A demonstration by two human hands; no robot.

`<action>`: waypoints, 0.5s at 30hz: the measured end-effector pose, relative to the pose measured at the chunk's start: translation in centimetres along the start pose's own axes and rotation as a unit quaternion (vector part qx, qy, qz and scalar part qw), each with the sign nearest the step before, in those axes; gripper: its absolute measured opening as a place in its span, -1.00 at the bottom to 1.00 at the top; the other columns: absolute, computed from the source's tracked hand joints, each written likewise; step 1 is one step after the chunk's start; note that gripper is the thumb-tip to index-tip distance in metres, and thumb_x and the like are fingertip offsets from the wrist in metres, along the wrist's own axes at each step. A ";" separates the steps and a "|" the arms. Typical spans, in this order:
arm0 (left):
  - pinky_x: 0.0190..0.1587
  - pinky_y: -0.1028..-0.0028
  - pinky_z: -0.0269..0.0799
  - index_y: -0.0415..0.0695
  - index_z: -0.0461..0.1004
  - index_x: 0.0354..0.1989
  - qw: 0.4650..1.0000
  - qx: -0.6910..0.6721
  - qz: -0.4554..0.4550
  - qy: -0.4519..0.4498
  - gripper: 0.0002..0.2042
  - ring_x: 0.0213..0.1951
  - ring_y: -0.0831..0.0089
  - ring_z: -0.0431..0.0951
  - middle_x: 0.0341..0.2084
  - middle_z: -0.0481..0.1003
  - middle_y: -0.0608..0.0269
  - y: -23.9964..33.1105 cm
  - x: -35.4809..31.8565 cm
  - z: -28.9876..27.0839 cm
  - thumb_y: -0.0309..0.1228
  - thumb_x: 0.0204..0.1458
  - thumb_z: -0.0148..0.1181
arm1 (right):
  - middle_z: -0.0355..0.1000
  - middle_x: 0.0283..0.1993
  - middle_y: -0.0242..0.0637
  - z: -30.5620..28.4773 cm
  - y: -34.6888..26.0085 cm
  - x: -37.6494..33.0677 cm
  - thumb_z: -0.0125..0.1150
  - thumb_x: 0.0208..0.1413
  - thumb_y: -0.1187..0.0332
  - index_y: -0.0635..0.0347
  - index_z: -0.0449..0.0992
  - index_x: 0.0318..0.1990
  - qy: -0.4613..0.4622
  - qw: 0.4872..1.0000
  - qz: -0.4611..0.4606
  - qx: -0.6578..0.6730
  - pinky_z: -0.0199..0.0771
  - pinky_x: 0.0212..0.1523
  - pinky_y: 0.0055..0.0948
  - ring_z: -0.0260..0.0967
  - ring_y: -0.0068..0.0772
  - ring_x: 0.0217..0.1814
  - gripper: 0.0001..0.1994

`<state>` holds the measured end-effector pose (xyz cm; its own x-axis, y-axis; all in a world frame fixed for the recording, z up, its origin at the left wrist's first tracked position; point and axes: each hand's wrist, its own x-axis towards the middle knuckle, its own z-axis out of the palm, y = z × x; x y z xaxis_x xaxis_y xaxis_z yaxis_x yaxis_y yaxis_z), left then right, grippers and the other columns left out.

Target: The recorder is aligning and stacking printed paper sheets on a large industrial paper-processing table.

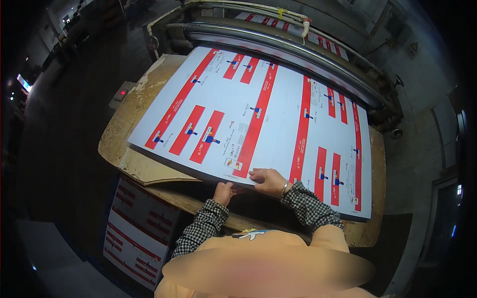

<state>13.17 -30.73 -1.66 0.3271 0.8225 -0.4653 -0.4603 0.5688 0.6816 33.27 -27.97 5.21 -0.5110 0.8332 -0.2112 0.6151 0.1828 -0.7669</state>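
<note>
Two bare hands at the near edge of a large red-and-white printed sheet (280, 119); the sheet lies face up across a worn wooden table (117, 149), its far side up against the metal roller (278, 47) of a roller machine. Left hand (223, 193): curled, apparently pinching the sheet's near edge where it overhangs the table's cut-out. Right hand (269, 182): palm down just beside it, fingers bent over the print; underside hidden, so cannot tell whether it grips or only rests. Cannot tell either whether the far side is caught under the roller, or whether the roller turns. Main risk, as judged: skew. Both hands sit close together near mid-edge, leaving the corners unsupported; an uneven pull from one hand could swing the sheet out of square with the roller and start a crease. Second: a tight pinch at the overhanging edge could kink or tear it, particularly if the far side is held. Third: the metal bracelet (284, 187) on the right wrist lies near the print and could scuff it if the wrist drops. Fourth: should the roller be live, loose checked sleeves (313, 208) would be a snag hazard closer in; at present both are well apart from it.
</note>
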 end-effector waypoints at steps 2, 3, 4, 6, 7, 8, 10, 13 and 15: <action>-0.12 0.18 0.43 -0.46 0.26 -0.16 1.000 -0.006 0.001 -0.005 -0.72 -0.22 0.13 0.49 -0.28 0.42 -0.09 0.3 -0.1 -0.1 -0.48 0.03 -0.20 | 0.35 -0.01 -0.08 -0.1 0.0 0.5 0.16 -0.25 0.38 0.35 0.47 -0.19 -0.004 1.000 -0.005 -0.028 0.25 0.08 -0.45 0.24 -0.19 0.11 -0.63; -0.15 0.18 0.45 -0.43 0.29 -0.24 1.000 -0.013 0.002 -0.011 -0.76 -0.27 0.17 0.50 -0.35 0.43 -0.02 0.3 -0.3 -0.1 -0.46 0.04 -0.17 | 0.34 0.00 -0.08 -0.5 0.3 1.1 0.17 -0.25 0.38 0.34 0.47 -0.21 -0.013 1.000 0.004 -0.014 0.26 0.07 -0.45 0.26 -0.20 0.10 -0.64; -0.15 0.18 0.45 -0.43 0.29 -0.24 1.000 -0.013 0.004 -0.010 -0.76 -0.27 0.17 0.50 -0.35 0.43 -0.02 -0.1 0.0 -0.5 -0.46 0.04 -0.17 | 0.34 0.01 -0.08 -1.0 0.8 1.9 0.18 -0.26 0.38 0.34 0.48 -0.22 -0.022 1.000 0.012 -0.001 0.28 0.06 -0.46 0.27 -0.22 0.08 -0.65; -0.22 0.20 0.49 -0.29 0.29 -0.45 0.998 -0.054 -0.014 -0.011 -0.81 -0.40 0.27 0.50 -0.52 0.37 0.16 -1.0 0.9 -1.4 -0.39 0.06 -0.07 | 0.29 0.06 -0.07 -1.6 3.5 3.9 0.19 -0.26 0.37 0.33 0.46 -0.18 0.054 0.998 0.025 0.013 0.28 0.06 -0.45 0.28 -0.23 0.07 -0.61; -0.22 0.20 0.49 -0.29 0.29 -0.45 0.998 -0.054 -0.015 -0.012 -0.81 -0.40 0.27 0.50 -0.52 0.37 0.16 -1.0 1.0 -1.0 -0.39 0.06 -0.07 | 0.28 0.07 -0.06 -1.6 5.4 4.7 0.20 -0.26 0.36 0.32 0.45 -0.16 0.101 0.993 0.040 0.036 0.25 0.08 -0.45 0.24 -0.19 0.11 -0.59; -0.24 0.21 0.50 -0.23 0.25 -0.51 0.998 -0.052 -0.017 -0.003 -0.81 -0.44 0.31 0.49 -0.57 0.32 0.22 -0.9 0.9 -0.6 -0.37 0.06 -0.04 | 0.28 0.07 -0.06 -1.2 6.3 5.2 0.20 -0.26 0.36 0.32 0.45 -0.16 0.099 0.994 0.040 0.037 0.25 0.08 -0.45 0.24 -0.19 0.11 -0.59; -0.25 0.23 0.50 -0.22 0.26 -0.51 0.998 -0.055 -0.016 0.001 -0.80 -0.45 0.33 0.49 -0.58 0.32 0.23 -0.7 1.1 -0.6 -0.36 0.06 -0.02 | 0.17 0.14 0.03 -1.3 6.4 6.2 0.29 -0.32 0.28 0.29 0.37 -0.04 0.181 0.970 0.099 -0.128 0.08 0.19 -0.30 0.04 -0.02 0.24 -0.43; -0.23 0.25 0.49 -0.29 0.32 -0.40 0.999 -0.036 -0.003 -0.008 -0.81 -0.39 0.32 0.50 -0.49 0.40 0.15 -0.4 0.4 -0.6 -0.37 0.06 -0.02 | 0.01 0.22 0.12 0.3 3.1 4.7 0.36 -0.40 0.16 0.25 0.27 0.06 0.055 0.979 0.048 -0.192 -0.11 0.25 -0.13 -0.19 0.14 0.31 -0.25; -0.18 0.30 0.47 -0.33 0.35 -0.26 0.999 -0.044 -0.026 -0.013 -0.79 -0.33 0.33 0.50 -0.36 0.45 0.09 0.5 -0.2 0.3 -0.41 0.03 0.00 | -0.05 0.23 0.14 1.9 1.5 2.4 0.37 -0.42 0.12 0.23 0.22 0.09 0.041 0.974 0.018 -0.224 -0.14 0.25 -0.08 -0.22 0.16 0.31 -0.19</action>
<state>13.11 -30.59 -1.12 0.3721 0.7924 -0.4833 -0.5122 0.6096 0.6051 31.88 -26.72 2.38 -0.4460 0.8786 -0.1706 0.8414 0.3466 -0.4147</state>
